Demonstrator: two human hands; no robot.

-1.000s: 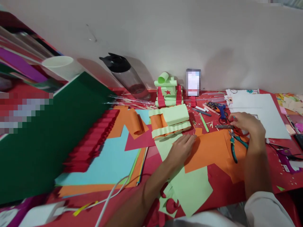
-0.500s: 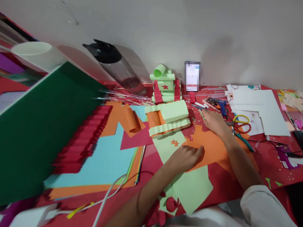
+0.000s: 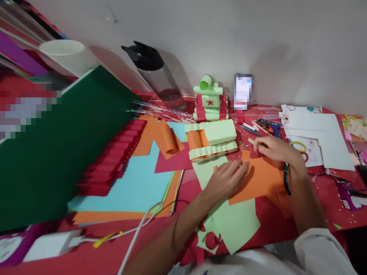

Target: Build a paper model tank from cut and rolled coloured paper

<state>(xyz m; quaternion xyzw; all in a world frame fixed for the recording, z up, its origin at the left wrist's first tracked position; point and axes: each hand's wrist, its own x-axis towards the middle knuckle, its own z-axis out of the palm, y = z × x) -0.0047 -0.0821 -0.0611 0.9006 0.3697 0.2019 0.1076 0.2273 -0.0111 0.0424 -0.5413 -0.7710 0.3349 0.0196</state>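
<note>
My left hand point(image 3: 225, 179) lies palm down over the left edge of an orange paper sheet point(image 3: 265, 177), its fingers stretched out. Above that sheet's far edge, my right hand point(image 3: 273, 148) is closed, pinching a small pale green paper piece point(image 3: 251, 141) at its fingertips. Just beyond my left hand sits a green and orange paper model point(image 3: 220, 131) with ridged strips and rolled tubes. Behind it stands a green paper model point(image 3: 210, 101) with red bands and a red star. Pale green paper point(image 3: 237, 225) lies below the orange sheet; an orange star point(image 3: 215, 167) shows beside my left hand.
A dark green board point(image 3: 65, 149) leans at the left beside pleated red paper point(image 3: 114, 156) and stacked coloured sheets point(image 3: 134, 183). Behind are a bottle point(image 3: 160, 76) and a phone point(image 3: 243, 91). Scissors point(image 3: 299, 146) and white board pieces point(image 3: 335, 141) lie right; a white cable point(image 3: 134, 231) crosses the front.
My right hand has lifted slightly and curled, still with the green piece. My left hand has shifted up a little, covering part of the small orange stars. The camera view has turned left.
</note>
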